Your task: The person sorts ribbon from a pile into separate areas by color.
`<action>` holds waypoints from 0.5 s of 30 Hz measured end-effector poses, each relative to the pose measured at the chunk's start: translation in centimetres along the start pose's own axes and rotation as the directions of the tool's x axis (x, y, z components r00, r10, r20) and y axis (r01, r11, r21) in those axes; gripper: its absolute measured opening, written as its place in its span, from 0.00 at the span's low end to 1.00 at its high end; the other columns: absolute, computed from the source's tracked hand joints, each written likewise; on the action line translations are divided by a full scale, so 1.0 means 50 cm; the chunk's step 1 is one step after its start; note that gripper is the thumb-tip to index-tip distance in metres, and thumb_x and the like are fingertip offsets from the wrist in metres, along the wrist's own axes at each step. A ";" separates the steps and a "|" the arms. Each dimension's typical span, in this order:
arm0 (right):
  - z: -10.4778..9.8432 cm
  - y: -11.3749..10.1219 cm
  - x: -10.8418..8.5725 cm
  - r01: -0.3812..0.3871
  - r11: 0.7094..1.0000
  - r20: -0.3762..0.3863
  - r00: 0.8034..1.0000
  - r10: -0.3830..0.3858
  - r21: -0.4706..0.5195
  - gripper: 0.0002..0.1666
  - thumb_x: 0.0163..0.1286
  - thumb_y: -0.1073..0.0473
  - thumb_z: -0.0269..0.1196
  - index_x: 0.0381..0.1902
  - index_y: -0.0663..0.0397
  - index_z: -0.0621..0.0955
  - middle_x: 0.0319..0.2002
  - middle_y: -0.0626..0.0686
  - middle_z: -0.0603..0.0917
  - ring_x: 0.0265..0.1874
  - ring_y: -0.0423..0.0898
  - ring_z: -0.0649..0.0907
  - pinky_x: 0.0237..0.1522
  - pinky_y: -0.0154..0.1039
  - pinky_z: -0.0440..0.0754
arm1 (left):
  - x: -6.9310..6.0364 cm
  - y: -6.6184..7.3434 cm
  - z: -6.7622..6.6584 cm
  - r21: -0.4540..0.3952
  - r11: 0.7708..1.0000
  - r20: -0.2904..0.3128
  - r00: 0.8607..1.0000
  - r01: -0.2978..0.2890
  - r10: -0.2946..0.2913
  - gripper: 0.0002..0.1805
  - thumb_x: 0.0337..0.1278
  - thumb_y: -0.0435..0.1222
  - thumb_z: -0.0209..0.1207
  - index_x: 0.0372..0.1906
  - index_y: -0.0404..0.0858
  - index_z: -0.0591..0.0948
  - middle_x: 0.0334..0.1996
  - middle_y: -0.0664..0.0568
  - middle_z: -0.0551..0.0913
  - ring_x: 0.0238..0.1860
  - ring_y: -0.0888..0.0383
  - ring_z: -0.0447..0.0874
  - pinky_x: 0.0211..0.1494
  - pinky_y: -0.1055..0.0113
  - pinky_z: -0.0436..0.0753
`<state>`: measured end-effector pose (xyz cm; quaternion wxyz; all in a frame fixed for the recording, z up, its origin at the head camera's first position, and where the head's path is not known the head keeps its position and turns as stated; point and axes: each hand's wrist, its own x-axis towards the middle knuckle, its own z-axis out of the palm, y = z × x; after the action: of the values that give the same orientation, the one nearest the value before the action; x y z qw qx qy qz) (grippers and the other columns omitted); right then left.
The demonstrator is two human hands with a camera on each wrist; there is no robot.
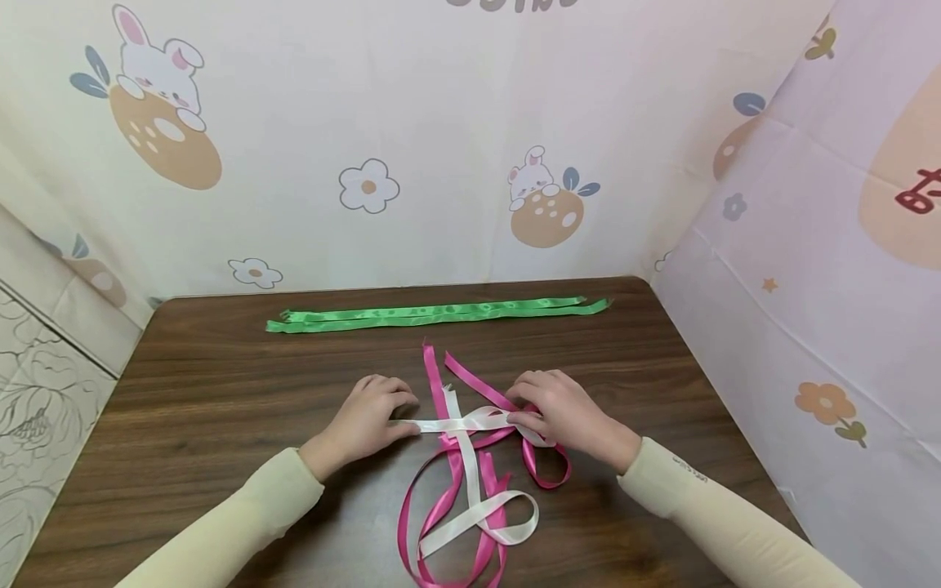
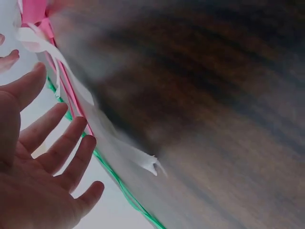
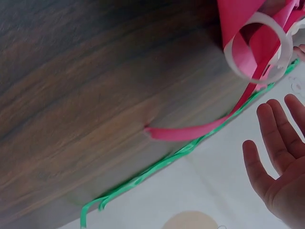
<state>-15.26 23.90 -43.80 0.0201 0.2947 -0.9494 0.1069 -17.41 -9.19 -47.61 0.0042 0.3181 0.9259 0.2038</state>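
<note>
Lying crossed over pink ribbons point(image 1: 478, 382) on the desk point(image 1: 220, 384), white ribbon point(image 1: 470, 465) is looping toward six o'clock. At nine o'clock, the left hand point(image 1: 367, 415) is resting near its end, fingers apart; at three, the right hand point(image 1: 566, 412) is resting alongside, fingers also apart. Green ribbons point(image 1: 441, 311) are stretching across twelve o'clock.

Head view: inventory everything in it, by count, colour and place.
table: one, brown, lower half of view
green ribbons: two strips, green, along the table's far side
pink ribbons: count unclear, pink, tangled mid-table
white ribbons: count unclear, white, among the pink
backdrop: count unclear, pale, printed, around the table
floral sheet: one, white, left edge
sleeves: two, cream, lower left and right
left hand: one, bare, ribbons' left
right hand: one, bare, ribbons' right
</note>
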 end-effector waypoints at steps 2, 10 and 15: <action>0.006 -0.003 -0.001 0.034 0.999 -0.011 0.999 -0.034 -0.006 0.20 0.62 0.46 0.76 0.48 0.48 0.89 0.46 0.49 0.89 0.47 0.46 0.86 0.56 0.51 0.83 | -0.003 0.002 0.003 0.023 1.000 -0.003 1.000 -0.013 0.013 0.21 0.53 0.51 0.75 0.47 0.41 0.90 0.47 0.50 0.86 0.52 0.48 0.82 0.69 0.42 0.73; 0.032 -0.026 0.003 0.159 0.986 -0.027 0.987 -0.160 -0.039 0.18 0.63 0.46 0.75 0.46 0.47 0.89 0.46 0.47 0.88 0.48 0.44 0.85 0.58 0.50 0.82 | -0.014 0.004 0.014 0.079 0.996 -0.037 0.998 -0.046 0.049 0.16 0.49 0.48 0.77 0.40 0.43 0.92 0.39 0.53 0.83 0.46 0.52 0.80 0.65 0.44 0.75; 0.045 -0.039 0.006 0.178 0.983 -0.008 0.984 -0.179 -0.045 0.18 0.64 0.45 0.74 0.47 0.47 0.89 0.47 0.47 0.88 0.49 0.45 0.85 0.59 0.49 0.81 | -0.017 0.006 0.018 0.055 0.998 -0.050 0.999 -0.017 0.019 0.13 0.48 0.46 0.78 0.36 0.44 0.91 0.36 0.55 0.83 0.43 0.53 0.80 0.65 0.43 0.76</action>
<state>-14.36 21.69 -45.61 0.0419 0.3775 -0.9211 0.0853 -16.45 -9.14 -48.44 -0.0296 0.3212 0.9280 0.1866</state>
